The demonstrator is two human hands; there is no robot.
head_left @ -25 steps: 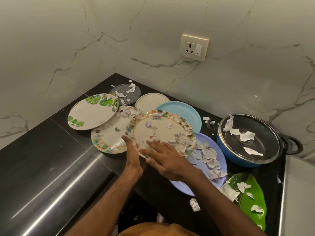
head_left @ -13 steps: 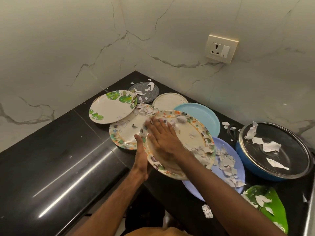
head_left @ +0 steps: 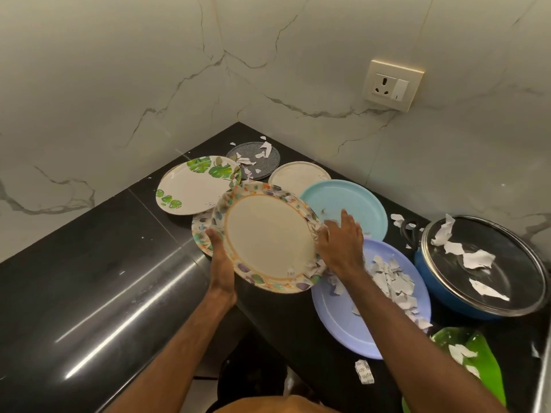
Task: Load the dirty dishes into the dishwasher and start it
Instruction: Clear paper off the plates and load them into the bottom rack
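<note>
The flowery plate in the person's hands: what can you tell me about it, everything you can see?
The flowery plate is round: cream centre, thin orange ring, wide rim printed with coloured leaves. It looks like plastic. It looks tilted above the black counter, overlapping a matching plate. The left hand grips its near-left rim; the right hand lies open at its right rim against bunched paper scraps. Its centre is nearly bare.

— Where does the pot (head_left: 428, 271) sit?
— By the worktop's (head_left: 89, 293) right edge, scraps (head_left: 477, 259) on its lid (head_left: 515, 275).
— The plates (head_left: 193, 186)?
— Overlapping toward the back corner; the tilted plate (head_left: 268, 239) lies over another plate (head_left: 200, 231), perhaps touching.
</note>
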